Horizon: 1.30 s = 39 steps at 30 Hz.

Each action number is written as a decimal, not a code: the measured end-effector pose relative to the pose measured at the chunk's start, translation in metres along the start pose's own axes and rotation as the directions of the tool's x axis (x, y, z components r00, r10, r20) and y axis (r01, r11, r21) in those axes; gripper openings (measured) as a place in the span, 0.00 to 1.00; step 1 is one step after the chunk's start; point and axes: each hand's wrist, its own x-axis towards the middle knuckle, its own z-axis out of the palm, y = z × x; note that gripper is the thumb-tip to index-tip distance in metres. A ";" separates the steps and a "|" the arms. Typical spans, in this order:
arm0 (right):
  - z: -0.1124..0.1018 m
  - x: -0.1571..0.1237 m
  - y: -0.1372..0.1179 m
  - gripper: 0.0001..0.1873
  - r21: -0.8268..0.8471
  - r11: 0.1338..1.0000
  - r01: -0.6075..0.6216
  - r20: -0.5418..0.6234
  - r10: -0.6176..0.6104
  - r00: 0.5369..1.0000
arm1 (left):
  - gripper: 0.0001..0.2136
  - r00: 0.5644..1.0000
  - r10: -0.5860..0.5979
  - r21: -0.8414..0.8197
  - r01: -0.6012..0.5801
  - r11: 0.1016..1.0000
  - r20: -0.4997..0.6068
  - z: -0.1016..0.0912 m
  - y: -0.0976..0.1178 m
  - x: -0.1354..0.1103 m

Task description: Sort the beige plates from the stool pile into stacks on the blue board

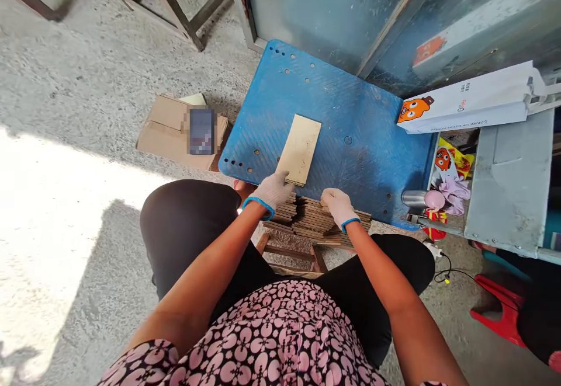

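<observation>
A small stack of thin tan rectangular boards (300, 148) lies on the blue plastic tabletop (333, 105), reaching to its near edge. My left hand (272, 193), in a white glove with a blue cuff, touches the near left corner of that stack, thumb and forefinger apart. At the table's near edge, to the right of the tan boards, is my gloved right hand (338, 206). Its fingers are curled together, and whatever may be between them is hidden. Below both hands, between my knees, sit piles of thin brown boards (313, 218), partly covered by the hands.
A cardboard box (164, 132) with a phone-like dark object (201, 132) stands left of the table. A white paper bag (468, 100) lies at the right, above a metal cabinet (511, 181). A steel flask (414, 199) and a red stool (499, 310) are nearby. Glass panels (324, 18) border the back.
</observation>
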 end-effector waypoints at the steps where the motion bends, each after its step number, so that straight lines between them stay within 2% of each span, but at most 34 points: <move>1: 0.006 0.006 -0.001 0.15 0.063 0.998 -0.022 0.015 0.021 1.000 | 0.27 0.999 -0.034 0.025 0.034 0.999 0.004 0.000 0.001 0.012; 4: 0.022 0.023 -0.011 0.12 0.182 0.981 -0.066 0.023 0.063 0.998 | 0.23 0.990 -0.143 0.074 0.141 0.987 0.019 0.003 -0.003 0.042; 7: 0.032 0.039 -0.025 0.08 0.219 0.972 -0.084 0.019 0.082 0.996 | 0.18 0.975 -0.221 0.063 0.220 0.974 0.022 0.012 -0.015 0.060; 12: 0.047 0.056 -0.040 0.06 0.181 0.974 -0.135 0.004 0.137 0.991 | 0.17 0.962 -0.272 -0.004 0.272 0.962 -0.014 0.032 -0.021 0.068; 16: 0.060 0.062 -0.045 0.05 0.152 0.979 -0.139 -0.029 0.145 0.989 | 0.16 0.947 -0.318 -0.080 0.314 0.946 -0.036 0.034 -0.019 0.072; 19: 0.066 0.065 -0.045 0.05 0.226 0.964 -0.137 -0.036 0.148 0.988 | 0.15 0.933 -0.358 -0.137 0.350 0.927 -0.039 0.033 -0.019 0.075; 27: 0.066 0.071 -0.037 0.12 0.362 0.914 -0.185 -0.043 0.215 0.976 | 0.20 0.915 -0.401 -0.205 0.386 0.899 -0.035 0.034 -0.023 0.086; 30: 0.062 0.075 -0.035 0.14 0.407 0.886 -0.222 -0.007 0.246 0.969 | 0.24 0.905 -0.426 -0.215 0.415 0.884 -0.008 0.032 -0.025 0.090; 33: 0.055 0.078 -0.038 0.19 0.395 0.881 -0.261 0.019 0.276 0.961 | 0.21 0.919 -0.390 -0.242 0.391 0.888 0.054 0.031 -0.026 0.092; 35: 0.051 0.081 -0.041 0.22 0.389 0.874 -0.290 0.026 0.304 0.952 | 0.21 0.929 -0.361 -0.331 0.366 0.870 0.078 0.031 -0.026 0.092; 37: 0.048 0.086 -0.045 0.26 0.382 0.869 -0.313 0.033 0.326 0.945 | 0.21 0.933 -0.351 -0.468 0.344 0.814 0.075 0.031 -0.025 0.091; 39: 0.047 0.091 -0.046 0.31 0.345 0.896 -0.280 0.026 0.289 0.957 | 0.22 0.938 -0.338 -0.586 0.316 0.746 0.075 0.031 -0.025 0.091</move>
